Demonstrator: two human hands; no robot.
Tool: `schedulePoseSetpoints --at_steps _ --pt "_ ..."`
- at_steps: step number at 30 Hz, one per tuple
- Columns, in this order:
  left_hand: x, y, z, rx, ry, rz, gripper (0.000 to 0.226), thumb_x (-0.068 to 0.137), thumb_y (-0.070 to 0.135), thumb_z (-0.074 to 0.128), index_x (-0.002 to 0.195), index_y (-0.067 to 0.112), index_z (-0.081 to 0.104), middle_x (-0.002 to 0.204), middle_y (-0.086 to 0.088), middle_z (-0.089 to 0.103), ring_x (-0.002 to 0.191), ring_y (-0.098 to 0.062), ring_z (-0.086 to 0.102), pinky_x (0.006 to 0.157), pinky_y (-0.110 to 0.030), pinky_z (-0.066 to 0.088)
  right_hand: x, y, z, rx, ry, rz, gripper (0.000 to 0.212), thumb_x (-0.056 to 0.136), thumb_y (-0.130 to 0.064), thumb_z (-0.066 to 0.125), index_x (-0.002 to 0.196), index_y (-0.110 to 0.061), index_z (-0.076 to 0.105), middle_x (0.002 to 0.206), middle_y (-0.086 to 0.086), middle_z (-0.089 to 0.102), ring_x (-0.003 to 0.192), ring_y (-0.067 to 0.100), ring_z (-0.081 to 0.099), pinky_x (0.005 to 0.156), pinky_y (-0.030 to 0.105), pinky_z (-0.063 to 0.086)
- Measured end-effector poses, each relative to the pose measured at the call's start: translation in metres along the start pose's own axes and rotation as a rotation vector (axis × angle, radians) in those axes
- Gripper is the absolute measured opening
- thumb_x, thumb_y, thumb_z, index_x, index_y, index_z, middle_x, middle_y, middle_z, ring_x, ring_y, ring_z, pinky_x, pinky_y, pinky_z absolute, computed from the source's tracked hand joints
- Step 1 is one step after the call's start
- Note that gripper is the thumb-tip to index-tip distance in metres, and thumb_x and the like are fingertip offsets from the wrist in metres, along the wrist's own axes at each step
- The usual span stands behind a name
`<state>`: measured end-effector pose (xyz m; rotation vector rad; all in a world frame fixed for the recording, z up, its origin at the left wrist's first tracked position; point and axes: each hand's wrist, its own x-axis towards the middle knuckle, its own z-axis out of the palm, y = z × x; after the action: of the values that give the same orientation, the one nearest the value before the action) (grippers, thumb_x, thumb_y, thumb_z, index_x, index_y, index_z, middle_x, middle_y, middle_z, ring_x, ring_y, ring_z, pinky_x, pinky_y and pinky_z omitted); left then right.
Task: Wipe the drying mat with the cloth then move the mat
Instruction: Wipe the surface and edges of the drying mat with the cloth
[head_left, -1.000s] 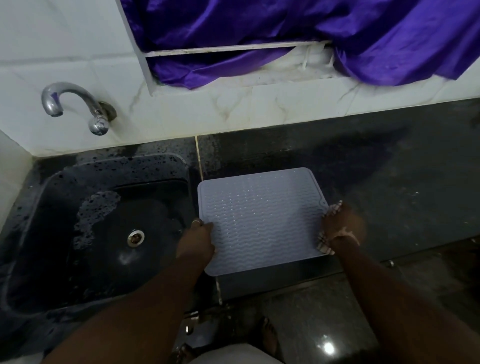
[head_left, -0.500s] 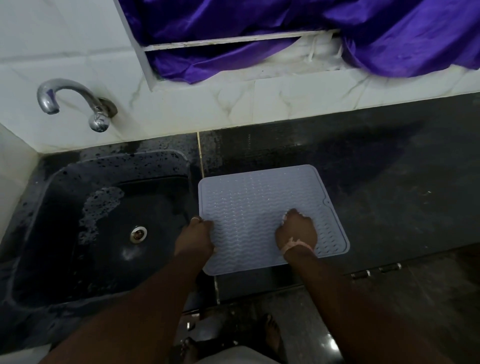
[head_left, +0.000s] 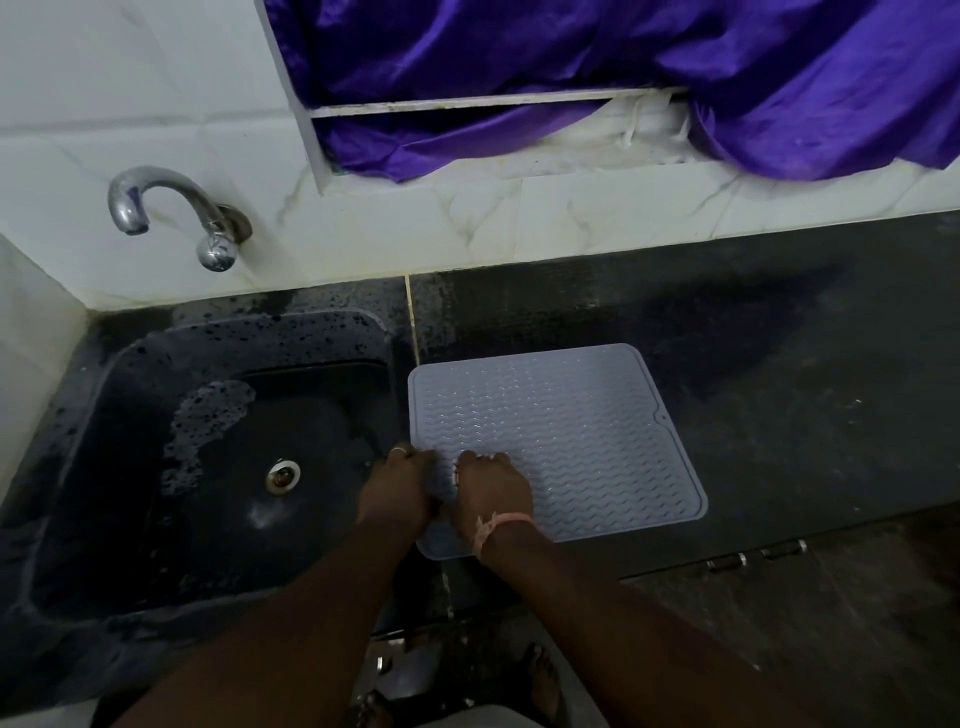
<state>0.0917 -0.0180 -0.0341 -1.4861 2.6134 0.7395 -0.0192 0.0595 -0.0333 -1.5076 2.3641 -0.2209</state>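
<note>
Right hand (head_left: 493, 493) presses flat on the drying mat (head_left: 561, 436), cloth hidden beneath if there; left hand (head_left: 397, 488) pinches the mat's left edge by the sink (head_left: 156, 415). Wiping looks mid-way; the mat lies unmoved on the worktop (head_left: 779, 389).

Bare counter (head_left: 779, 415) right of mat (head_left: 561, 431)

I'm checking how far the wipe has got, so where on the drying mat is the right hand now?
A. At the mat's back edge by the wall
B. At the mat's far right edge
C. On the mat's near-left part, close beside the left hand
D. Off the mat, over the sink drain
C: the right hand presses on the near-left part of the drying mat, beside the left hand at the mat's left edge.
</note>
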Motion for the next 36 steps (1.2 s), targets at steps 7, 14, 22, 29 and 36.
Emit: schedulePoseSetpoints --at_steps 7,14,22,29,36 --pt "-0.01 -0.012 -0.001 -0.148 0.076 -0.008 0.04 0.094 0.025 0.056 0.132 0.032 0.047 0.127 -0.001 0.06 0.114 -0.023 0.062 0.095 -0.035 0.048 0.011 -0.02 0.005 0.182 -0.146 -0.212 0.042 0.085 -0.021 0.064 0.126 -0.018 0.058 0.114 0.006 0.068 0.104 0.025 0.062 0.092 0.036 0.052" --pt "-0.002 -0.001 -0.002 -0.013 -0.02 0.013 0.063 0.082 0.014 0.063 0.141 0.026 0.045 0.139 -0.006 0.048 0.125 -0.029 0.049 0.101 -0.041 0.048 0.013 0.063 -0.048 0.542 0.153 0.167 0.014 0.087 -0.016 0.06 0.078 -0.025 0.057 0.075 -0.008 0.061 0.07 0.006 0.059 0.065 0.026 0.047" --pt "0.015 0.024 0.008 0.092 -0.125 -0.024 0.09 0.081 0.026 0.075 0.155 0.015 0.026 0.161 -0.011 0.024 0.143 -0.034 0.031 0.115 -0.044 0.036 0.0 0.209 -0.09 0.143 0.282 0.624 0.028 0.097 -0.027 0.055 0.12 -0.012 0.062 0.115 0.014 0.068 0.106 0.033 0.065 0.092 0.044 0.054" --pt "0.015 0.022 0.008 0.14 -0.116 -0.119 0.091 0.075 0.038 0.083 0.15 0.018 0.034 0.162 -0.006 0.025 0.145 -0.033 0.03 0.11 -0.05 0.042 0.001 0.143 -0.048 0.08 0.238 0.381 0.009 0.088 -0.014 0.058 0.097 -0.015 0.062 0.092 0.006 0.067 0.085 0.022 0.064 0.071 0.031 0.055" --pt "0.017 0.026 0.013 0.125 -0.044 -0.147 0.076 0.071 0.036 0.082 0.137 0.023 0.047 0.149 -0.002 0.04 0.128 -0.033 0.049 0.097 -0.047 0.051 0.007 0.052 -0.012 0.232 0.101 0.112 0.023 0.079 -0.012 0.066 0.102 -0.014 0.063 0.103 0.007 0.065 0.101 0.023 0.06 0.081 0.032 0.054"
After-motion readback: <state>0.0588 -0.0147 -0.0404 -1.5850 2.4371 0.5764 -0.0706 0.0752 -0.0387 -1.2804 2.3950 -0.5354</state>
